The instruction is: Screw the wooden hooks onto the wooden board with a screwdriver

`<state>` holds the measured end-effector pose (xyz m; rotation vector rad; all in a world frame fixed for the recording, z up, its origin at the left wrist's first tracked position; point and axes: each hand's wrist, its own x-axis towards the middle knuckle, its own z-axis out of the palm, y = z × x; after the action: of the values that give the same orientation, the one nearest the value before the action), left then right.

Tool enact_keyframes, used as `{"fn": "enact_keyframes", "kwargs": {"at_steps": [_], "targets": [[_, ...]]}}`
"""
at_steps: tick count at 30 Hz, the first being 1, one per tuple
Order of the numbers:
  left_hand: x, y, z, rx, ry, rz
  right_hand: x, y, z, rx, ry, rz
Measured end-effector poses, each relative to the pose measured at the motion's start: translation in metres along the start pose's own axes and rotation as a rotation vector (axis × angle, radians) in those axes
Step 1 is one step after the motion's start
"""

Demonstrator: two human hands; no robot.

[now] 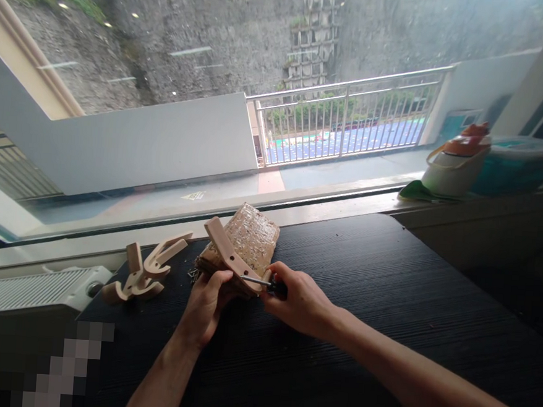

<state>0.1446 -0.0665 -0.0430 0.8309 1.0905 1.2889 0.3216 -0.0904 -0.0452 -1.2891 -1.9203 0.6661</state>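
My right hand is closed around the dark handle of a screwdriver. Its metal shaft points left, across the lower part of a curved wooden hook with two dark holes. The hook leans against a worn, speckled brown block that looks wrapped in tape. My left hand grips the lower left of the hook and block, thumb on top; its other fingers are mostly hidden underneath. Whether the screwdriver tip sits in a screw is too small to tell. A few small screws lie left of the block.
Several more wooden hooks lie in a pile on the left of the black table. A white radiator stands beyond the left edge. On the sill at right are a white jug with an orange lid and a teal basin.
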Motion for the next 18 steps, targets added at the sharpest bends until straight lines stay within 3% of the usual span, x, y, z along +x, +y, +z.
{"fn": "enact_keyframes", "kwargs": {"at_steps": [13, 18], "targets": [[-0.001, -0.001, 0.001, 0.028, 0.013, 0.003, 0.000, 0.001, 0.000, -0.034, 0.014, -0.032], [0.001, 0.000, -0.002, 0.024, 0.024, -0.005, 0.001, 0.001, -0.012, -0.021, -0.075, -0.057]]}}
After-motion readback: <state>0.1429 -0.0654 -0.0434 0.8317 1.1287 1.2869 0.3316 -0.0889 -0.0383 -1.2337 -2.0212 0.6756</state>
